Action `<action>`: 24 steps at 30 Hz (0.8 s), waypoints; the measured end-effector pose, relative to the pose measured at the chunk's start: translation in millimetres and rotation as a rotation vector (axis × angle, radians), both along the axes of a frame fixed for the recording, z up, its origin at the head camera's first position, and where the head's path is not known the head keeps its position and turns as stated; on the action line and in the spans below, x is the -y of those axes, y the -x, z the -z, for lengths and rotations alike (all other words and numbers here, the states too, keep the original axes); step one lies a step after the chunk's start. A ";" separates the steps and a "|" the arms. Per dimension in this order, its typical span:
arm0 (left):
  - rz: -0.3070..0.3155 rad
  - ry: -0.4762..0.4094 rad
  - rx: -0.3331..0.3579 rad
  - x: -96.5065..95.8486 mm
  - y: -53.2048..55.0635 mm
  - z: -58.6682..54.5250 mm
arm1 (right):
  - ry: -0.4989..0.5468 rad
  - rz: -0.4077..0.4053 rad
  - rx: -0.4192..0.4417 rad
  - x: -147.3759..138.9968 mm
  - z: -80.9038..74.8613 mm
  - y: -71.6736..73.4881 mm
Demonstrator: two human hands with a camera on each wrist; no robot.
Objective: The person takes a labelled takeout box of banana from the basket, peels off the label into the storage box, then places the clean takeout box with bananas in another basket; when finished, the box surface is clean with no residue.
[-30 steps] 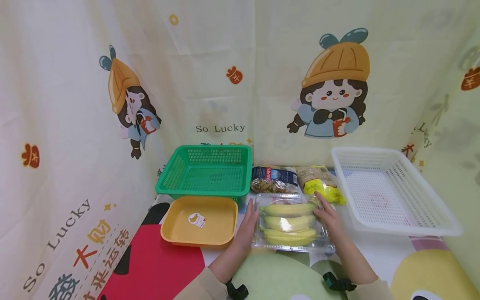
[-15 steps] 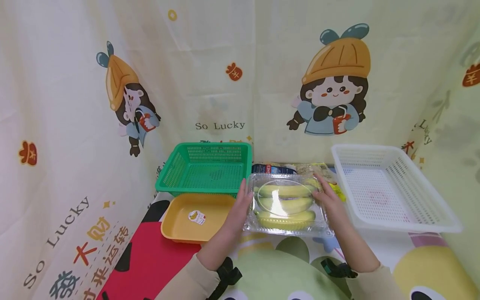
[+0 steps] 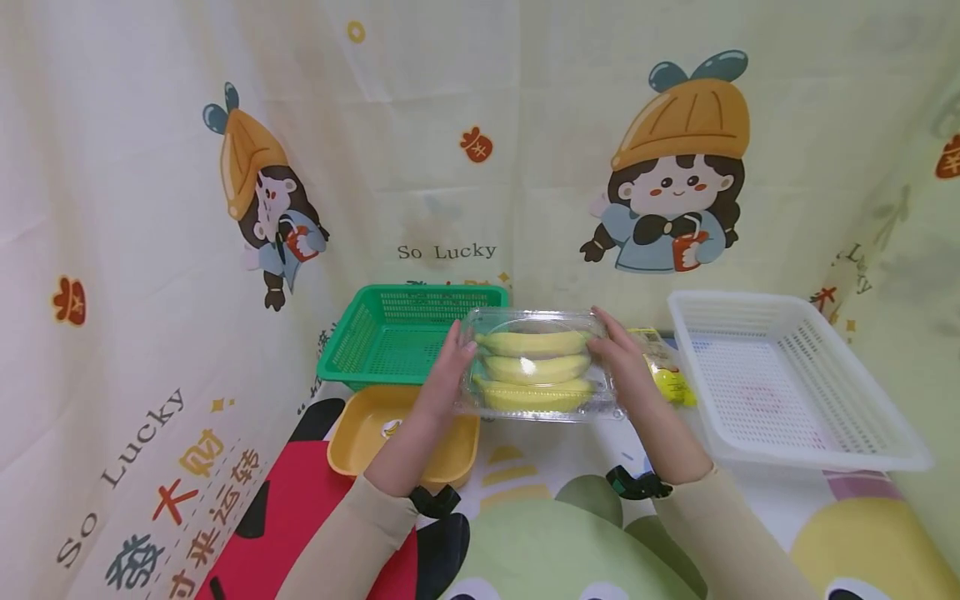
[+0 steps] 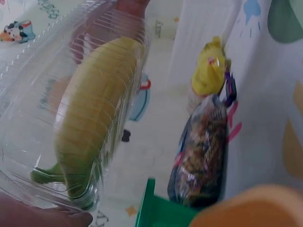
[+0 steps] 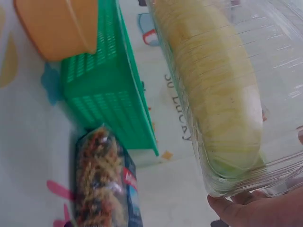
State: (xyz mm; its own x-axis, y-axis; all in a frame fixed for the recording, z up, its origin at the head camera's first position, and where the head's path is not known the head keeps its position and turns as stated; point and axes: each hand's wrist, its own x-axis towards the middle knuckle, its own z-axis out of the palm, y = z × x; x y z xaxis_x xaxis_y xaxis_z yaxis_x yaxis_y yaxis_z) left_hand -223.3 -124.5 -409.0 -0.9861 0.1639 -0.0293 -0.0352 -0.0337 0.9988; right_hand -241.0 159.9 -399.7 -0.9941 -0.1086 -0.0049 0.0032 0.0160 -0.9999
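Observation:
A clear plastic clamshell box with yellow bananas inside is held up above the table between both hands. My left hand grips its left side, and my right hand grips the right side, thumbs at the edges. From the right wrist, fingertips show at the box's lower corner. Behind the box in the head view, a bag of pasta is hidden; the left wrist view shows this pasta bag on the table. A bag with a yellow lower part pokes out beyond my right hand.
A green basket stands at the back left, with an orange-yellow tray in front of it, partly behind my left forearm. A white basket stands on the right. Printed cloth hangs around the table.
Both hands have raised the box of bananas and moved it forward and left. It now covers the pasta bag, and my left forearm crosses over the orange-yellow tray.

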 end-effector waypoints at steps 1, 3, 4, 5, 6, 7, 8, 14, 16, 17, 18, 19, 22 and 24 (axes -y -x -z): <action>-0.004 -0.010 -0.003 4.0 2.8 -0.5 | 0.011 -0.005 0.007 4.4 -0.5 3.8; -0.012 -0.026 -0.004 12.1 9.0 -1.4 | 0.025 -0.011 0.025 13.5 -1.6 10.9; -0.023 -0.025 0.001 16.3 12.1 -1.4 | 0.022 -0.003 0.030 18.1 -2.1 14.6; -0.030 -0.026 0.009 20.5 15.1 -1.8 | 0.023 -0.003 0.029 22.5 -2.2 18.3; -0.039 -0.029 0.016 24.8 18.1 -2.2 | 0.023 -0.003 0.037 26.9 -2.4 21.6; -0.049 -0.031 0.023 28.9 21.0 -2.9 | 0.014 0.005 0.039 31.3 -2.8 24.4; -0.057 -0.036 0.026 32.8 23.9 -3.6 | -0.004 0.021 0.041 35.7 -3.3 27.1; -0.120 -0.025 0.023 53.9 37.7 -6.2 | -0.096 0.121 0.034 58.7 -8.6 40.7; -0.151 -0.001 0.035 60.5 40.7 -6.0 | -0.099 0.117 0.037 65.3 -9.9 44.9; -0.168 0.013 0.039 63.3 41.8 -6.0 | -0.106 0.111 0.042 68.1 -10.2 47.0; -0.187 0.025 0.042 66.2 43.3 -5.4 | -0.110 0.104 0.046 70.4 -9.8 49.6; -0.202 0.033 0.042 68.7 44.6 -4.9 | -0.112 0.103 0.049 72.8 -9.5 52.6; -0.250 0.064 0.035 75.7 49.1 -4.1 | -0.132 0.119 0.072 79.6 -7.9 61.3; -0.276 0.082 0.039 80.9 52.6 -4.1 | -0.145 0.133 0.081 83.7 -5.9 67.7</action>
